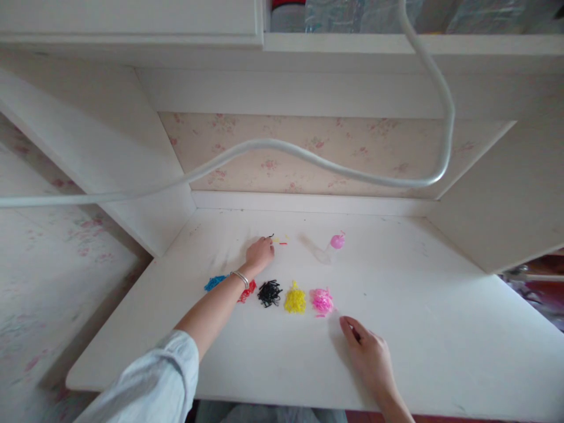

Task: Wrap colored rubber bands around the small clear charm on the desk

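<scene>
On my head feed, far left: blue pile [214, 283] on the white tabletop [418, 329], partly behind the left forearm. Red pile [251, 288] next, also partly covered by forearm and bracelet [240, 279]. I have the left hand [259, 252] beyond the piles, palm down, fingers curled in, tips beside a small black piece [271, 236]; can't tell from here whether it's gripped. A loose red piece [283, 243] lies just right of those fingers. Then black pile [269, 293], yellow pile [295, 298], pink pile [322, 301], in a row. Pink rounded item [338, 241] sits farther back. Right hand [369, 349], near the pink pile: thumb and index drawn together, others curled; I can't confirm anything between them.
</scene>
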{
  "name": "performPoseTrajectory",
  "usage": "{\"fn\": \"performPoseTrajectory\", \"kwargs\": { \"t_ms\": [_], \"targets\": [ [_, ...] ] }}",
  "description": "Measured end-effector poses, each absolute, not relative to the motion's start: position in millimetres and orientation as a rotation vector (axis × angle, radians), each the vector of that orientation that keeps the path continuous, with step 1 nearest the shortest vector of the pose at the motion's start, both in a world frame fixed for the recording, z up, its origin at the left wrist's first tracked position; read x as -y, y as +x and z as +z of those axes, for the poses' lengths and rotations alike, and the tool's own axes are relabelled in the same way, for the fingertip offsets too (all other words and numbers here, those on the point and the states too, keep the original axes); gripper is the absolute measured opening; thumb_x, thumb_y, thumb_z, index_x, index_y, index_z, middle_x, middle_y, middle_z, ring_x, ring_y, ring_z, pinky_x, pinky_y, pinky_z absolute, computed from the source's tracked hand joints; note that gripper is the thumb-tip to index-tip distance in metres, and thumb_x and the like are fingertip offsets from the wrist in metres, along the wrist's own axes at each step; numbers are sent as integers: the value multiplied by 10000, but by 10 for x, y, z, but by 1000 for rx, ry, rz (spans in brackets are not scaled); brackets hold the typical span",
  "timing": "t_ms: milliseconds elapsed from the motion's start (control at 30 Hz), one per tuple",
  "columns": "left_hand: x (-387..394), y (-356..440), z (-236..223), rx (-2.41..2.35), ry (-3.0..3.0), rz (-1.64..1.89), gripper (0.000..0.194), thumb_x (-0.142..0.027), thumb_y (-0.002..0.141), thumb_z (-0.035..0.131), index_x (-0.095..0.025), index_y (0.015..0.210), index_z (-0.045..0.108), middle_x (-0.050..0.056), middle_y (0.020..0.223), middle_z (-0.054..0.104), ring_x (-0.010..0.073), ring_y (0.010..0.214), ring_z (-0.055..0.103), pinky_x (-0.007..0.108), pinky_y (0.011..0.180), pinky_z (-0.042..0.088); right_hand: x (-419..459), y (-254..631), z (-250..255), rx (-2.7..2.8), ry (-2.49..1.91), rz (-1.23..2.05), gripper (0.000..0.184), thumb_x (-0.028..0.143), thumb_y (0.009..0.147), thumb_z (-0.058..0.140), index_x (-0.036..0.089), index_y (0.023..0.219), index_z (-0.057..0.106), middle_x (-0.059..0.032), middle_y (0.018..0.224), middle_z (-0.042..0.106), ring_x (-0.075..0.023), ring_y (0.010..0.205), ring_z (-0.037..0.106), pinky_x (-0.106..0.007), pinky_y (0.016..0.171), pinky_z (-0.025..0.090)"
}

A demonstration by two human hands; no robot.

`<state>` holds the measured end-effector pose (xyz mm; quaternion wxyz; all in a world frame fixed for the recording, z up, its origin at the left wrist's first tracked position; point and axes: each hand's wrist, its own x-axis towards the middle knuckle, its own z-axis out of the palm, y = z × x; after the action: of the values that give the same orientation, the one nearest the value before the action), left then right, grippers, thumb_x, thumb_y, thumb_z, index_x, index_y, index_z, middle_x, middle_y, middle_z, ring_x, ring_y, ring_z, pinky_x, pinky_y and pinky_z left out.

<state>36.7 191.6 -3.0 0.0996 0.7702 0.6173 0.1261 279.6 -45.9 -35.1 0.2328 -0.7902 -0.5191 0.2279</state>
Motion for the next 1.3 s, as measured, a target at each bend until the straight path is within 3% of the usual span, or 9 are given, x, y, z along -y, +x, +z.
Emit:
{"fn": "performPoseTrajectory", "kwargs": {
  "t_ms": [267, 667, 900, 1300],
  "targets": [
    [-2142, 487, -105, -1871, 2254, 277, 288, -293, 929, 364, -195, 1057, 602, 99, 1088, 611, 202, 1012, 586, 311, 857, 447, 468, 2780, -307, 1435, -2260, 630, 414, 573, 875, 346, 336, 956, 676, 13, 816, 715, -179, 737, 644, -242, 617, 398],
    [-1992, 417, 25, -1851, 2285, 323, 350, -299, 949, 302, -189, 1028, 626, 101, 1094, 586, 191, 928, 598, 304, 781, 453, 458, 2747, -267, 1468, -2282, 580, 406, 555, 882, 336, 342, 962, 673, 20, 817, 717, -176, 735, 648, -244, 621, 390],
    [-1456, 442, 212, -1532, 2415, 302, 268, -326, 904, 428, -237, 928, 679, 29, 1032, 622, 137, 866, 606, 235, 779, 443, 461, 2751, -289, 1485, -2273, 561, 409, 556, 880, 334, 341, 962, 672, 16, 799, 713, -176, 731, 648, -240, 611, 391],
    [-1095, 528, 214, -1214, 2561, 58, 291, -312, 890, 411, -247, 875, 694, 32, 969, 642, 166, 816, 620, 270, 712, 466, 473, 2725, -261, 1497, -2277, 547, 404, 537, 875, 336, 342, 961, 679, 19, 828, 717, -162, 739, 648, -227, 621, 401]
  ]
}}
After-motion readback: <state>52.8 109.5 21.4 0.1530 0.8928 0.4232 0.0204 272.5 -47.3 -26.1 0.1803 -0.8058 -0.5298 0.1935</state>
